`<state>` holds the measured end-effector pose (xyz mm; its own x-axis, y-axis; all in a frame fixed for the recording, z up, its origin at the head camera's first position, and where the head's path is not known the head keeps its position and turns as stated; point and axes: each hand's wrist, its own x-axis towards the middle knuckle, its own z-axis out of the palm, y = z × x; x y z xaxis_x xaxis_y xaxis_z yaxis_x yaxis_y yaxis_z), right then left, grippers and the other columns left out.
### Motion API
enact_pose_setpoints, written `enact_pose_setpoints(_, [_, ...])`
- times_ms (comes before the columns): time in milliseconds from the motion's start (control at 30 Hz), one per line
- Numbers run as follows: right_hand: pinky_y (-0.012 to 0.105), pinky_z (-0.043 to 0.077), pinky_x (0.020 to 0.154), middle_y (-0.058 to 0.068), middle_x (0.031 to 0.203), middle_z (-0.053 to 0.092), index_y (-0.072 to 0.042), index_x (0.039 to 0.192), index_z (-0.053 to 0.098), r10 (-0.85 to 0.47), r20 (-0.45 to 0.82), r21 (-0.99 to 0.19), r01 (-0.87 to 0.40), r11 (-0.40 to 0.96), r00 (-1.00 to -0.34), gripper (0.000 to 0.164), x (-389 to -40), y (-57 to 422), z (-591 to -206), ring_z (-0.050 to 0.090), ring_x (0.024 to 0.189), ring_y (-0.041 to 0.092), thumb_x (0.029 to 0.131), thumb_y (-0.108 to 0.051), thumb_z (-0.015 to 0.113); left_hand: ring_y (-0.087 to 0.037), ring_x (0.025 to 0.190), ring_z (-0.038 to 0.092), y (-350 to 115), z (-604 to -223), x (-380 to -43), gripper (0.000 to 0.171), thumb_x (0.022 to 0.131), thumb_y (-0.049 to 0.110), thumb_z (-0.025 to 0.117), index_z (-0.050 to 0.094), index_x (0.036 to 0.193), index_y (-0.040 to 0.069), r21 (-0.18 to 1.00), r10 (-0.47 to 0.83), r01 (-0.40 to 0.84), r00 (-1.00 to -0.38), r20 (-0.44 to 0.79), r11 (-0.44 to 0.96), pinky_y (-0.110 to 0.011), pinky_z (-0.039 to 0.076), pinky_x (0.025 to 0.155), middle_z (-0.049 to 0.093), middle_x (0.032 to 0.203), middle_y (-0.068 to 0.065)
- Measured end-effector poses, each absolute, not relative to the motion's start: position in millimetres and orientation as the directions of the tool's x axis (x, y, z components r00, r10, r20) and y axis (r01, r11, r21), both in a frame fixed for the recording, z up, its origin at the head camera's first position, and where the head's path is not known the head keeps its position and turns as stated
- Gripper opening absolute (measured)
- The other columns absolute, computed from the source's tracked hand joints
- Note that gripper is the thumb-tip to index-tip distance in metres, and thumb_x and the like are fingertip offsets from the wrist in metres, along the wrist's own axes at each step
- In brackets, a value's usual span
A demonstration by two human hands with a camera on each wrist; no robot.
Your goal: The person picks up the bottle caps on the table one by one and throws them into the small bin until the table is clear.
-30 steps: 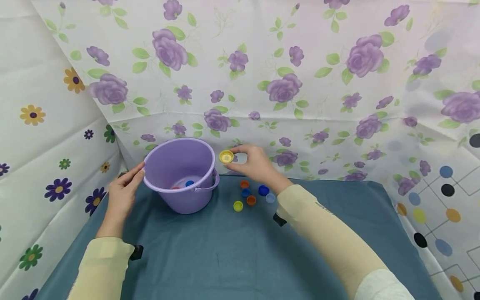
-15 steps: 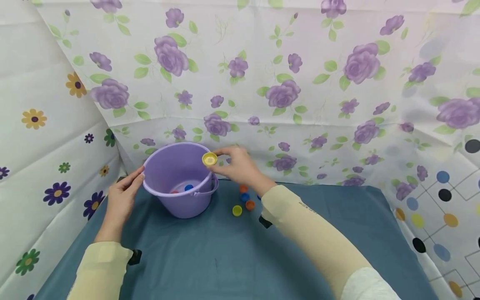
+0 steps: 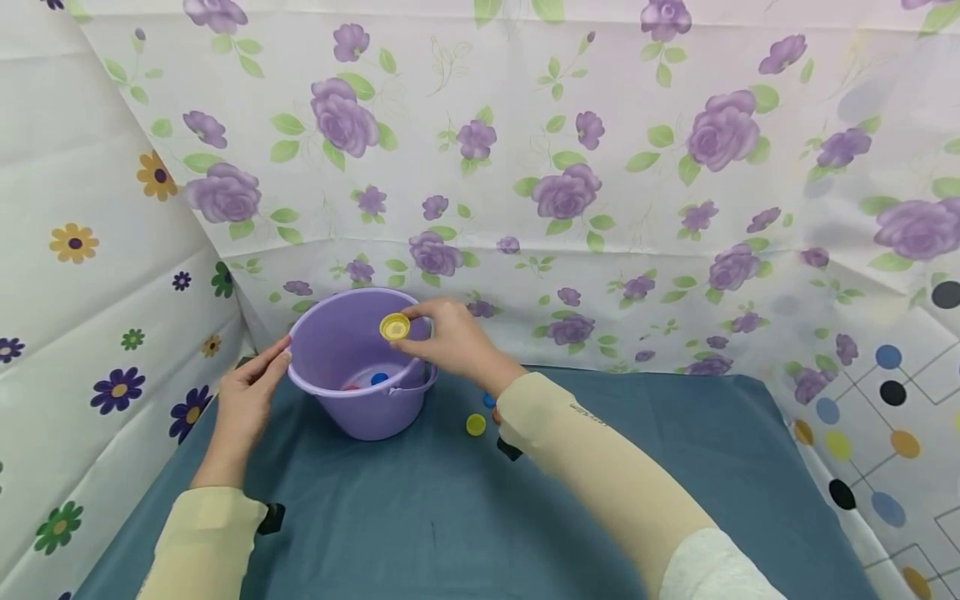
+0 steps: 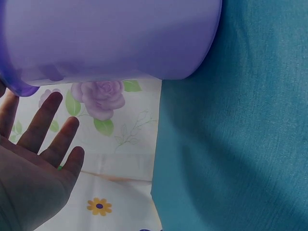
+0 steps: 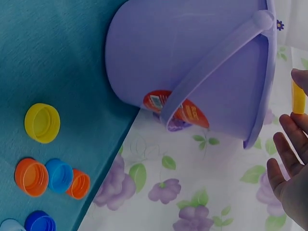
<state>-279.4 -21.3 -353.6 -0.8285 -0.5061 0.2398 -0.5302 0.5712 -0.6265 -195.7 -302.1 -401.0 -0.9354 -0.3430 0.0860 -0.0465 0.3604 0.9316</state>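
Note:
A purple bucket (image 3: 375,412) stands upright at the back left with its mouth up. My left hand (image 3: 246,396) pinches its rim on the left side between thumb and forefinger; the other fingers stay spread off the wall in the left wrist view. Over the bucket's mouth, my right hand (image 3: 457,340) pinches a yellow bottle cap (image 3: 394,327), its hollow side facing me. Inside the bucket lie a blue cap (image 3: 379,378) and a red one (image 3: 351,387), partly hidden by the rim.
On the teal cloth (image 3: 420,517) right of the bucket lies a yellow cap (image 3: 476,425). The right wrist view shows orange caps (image 5: 32,177), a blue cap (image 5: 59,175) and darker and paler blue ones near it. Flowered sheets (image 3: 525,192) hang behind.
My right hand has carried the yellow cap leftward from beside the bucket to over its mouth. My right forearm now covers most of the loose caps in the head view. The left hand keeps its hold.

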Motion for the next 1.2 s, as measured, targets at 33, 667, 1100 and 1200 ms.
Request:
enact_pose_setpoints(33, [0.031,0.048,0.095,-0.01,0.117,0.062,-0.021,0.117,0.065,-0.509,0.24,-0.621,-0.534,0.574,-0.827,0.047,-279,-23,-354,0.052,0.117,0.011,0.078,-0.047,0.072,0.005,0.113,0.051,-303,-403,-197,0.048,0.09,0.044,0.057,0.055,0.132,0.02,0.934,-0.343,-0.042,-0.935,0.088,0.355,-0.006,0.044,0.085,0.054,0.135,0.004])
enact_pose_setpoints(667, [0.026,0.048,0.091,-0.01,0.114,0.064,-0.021,0.118,0.064,-0.572,0.231,-0.539,-0.593,0.598,-0.787,0.048,-272,-46,-366,0.053,0.108,0.008,0.075,-0.036,0.078,0.003,0.116,0.05,-313,-419,-205,0.048,0.088,0.052,0.055,0.054,0.131,0.031,0.93,-0.347,-0.066,-0.935,0.068,0.362,-0.008,0.044,0.089,0.053,0.137,0.008])
enact_pose_setpoints(1100, [0.027,0.048,0.094,-0.008,0.119,0.064,-0.022,0.121,0.063,-0.599,0.235,-0.533,-0.617,0.579,-0.766,0.046,-273,-46,-369,0.053,0.116,0.01,0.079,-0.035,0.075,-0.002,0.121,0.049,-311,-416,-204,0.049,0.088,0.054,0.053,0.054,0.132,0.033,0.929,-0.344,-0.076,-0.937,0.058,0.362,-0.028,0.043,0.103,0.052,0.138,0.009])
enact_pose_setpoints(1200, [0.027,0.048,0.095,-0.007,0.121,0.063,-0.022,0.122,0.062,-0.602,0.226,-0.533,-0.614,0.582,-0.766,0.047,-272,-45,-369,0.052,0.117,0.01,0.079,-0.037,0.073,-0.003,0.122,0.048,-312,-416,-204,0.049,0.088,0.055,0.053,0.053,0.132,0.033,0.929,-0.341,-0.078,-0.939,0.054,0.363,-0.031,0.042,0.104,0.051,0.138,0.01])
